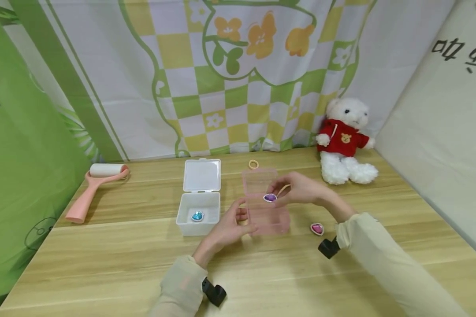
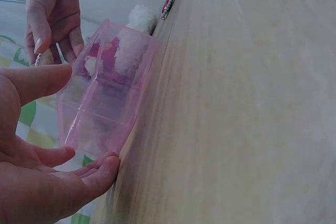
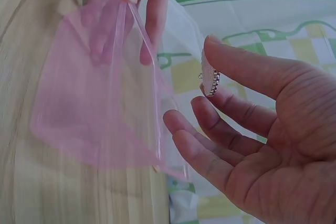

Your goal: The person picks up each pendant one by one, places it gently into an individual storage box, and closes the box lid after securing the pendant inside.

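A pink see-through plastic box (image 1: 269,222) stands on the table with its lid raised at the back. My left hand (image 1: 231,225) holds its left side; in the right wrist view, the thumb lies over the box's edge and the fingers show behind the wall. Above the box, my right hand (image 1: 300,189) pinches a purple gem ornament (image 1: 270,197) with a sparkling rim. Its pale back (image 3: 210,74) shows between thumb and forefinger in the right wrist view. A pink gem ornament (image 1: 317,229) lies on the table right of the box.
Left of the pink box, a white box (image 1: 198,228) with its lid up contains a blue gem ornament (image 1: 197,216). Behind lies a small yellowish ring (image 1: 253,164). A lint roller (image 1: 88,193) lies far left; a white teddy bear (image 1: 343,141) sits back right.
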Action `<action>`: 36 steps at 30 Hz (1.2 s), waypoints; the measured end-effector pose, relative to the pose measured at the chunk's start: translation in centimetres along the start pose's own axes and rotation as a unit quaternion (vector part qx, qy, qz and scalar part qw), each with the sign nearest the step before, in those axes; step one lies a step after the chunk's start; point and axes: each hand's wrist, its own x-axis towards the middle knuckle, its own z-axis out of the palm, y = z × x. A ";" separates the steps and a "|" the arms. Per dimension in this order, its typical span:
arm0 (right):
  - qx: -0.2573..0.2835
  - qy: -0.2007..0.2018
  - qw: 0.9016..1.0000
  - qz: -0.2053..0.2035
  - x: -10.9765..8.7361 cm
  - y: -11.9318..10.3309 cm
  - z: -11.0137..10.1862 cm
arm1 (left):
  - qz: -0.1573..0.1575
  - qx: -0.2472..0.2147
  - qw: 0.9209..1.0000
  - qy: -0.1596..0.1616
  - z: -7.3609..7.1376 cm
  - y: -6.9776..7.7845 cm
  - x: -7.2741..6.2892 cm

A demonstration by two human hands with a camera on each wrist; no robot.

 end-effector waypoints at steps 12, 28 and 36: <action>-0.045 -0.055 0.997 0.008 2.4 -0.1 1.6 | 0.007 0.013 1.000 -0.002 0.0 0.3 -0.1; -0.050 -0.064 0.997 0.001 2.9 1.0 2.3 | 0.002 0.004 1.000 0.000 0.1 0.1 0.0; -0.061 -0.044 0.997 -0.017 2.7 1.4 2.9 | -0.004 -0.004 1.000 -0.003 -0.1 0.2 0.0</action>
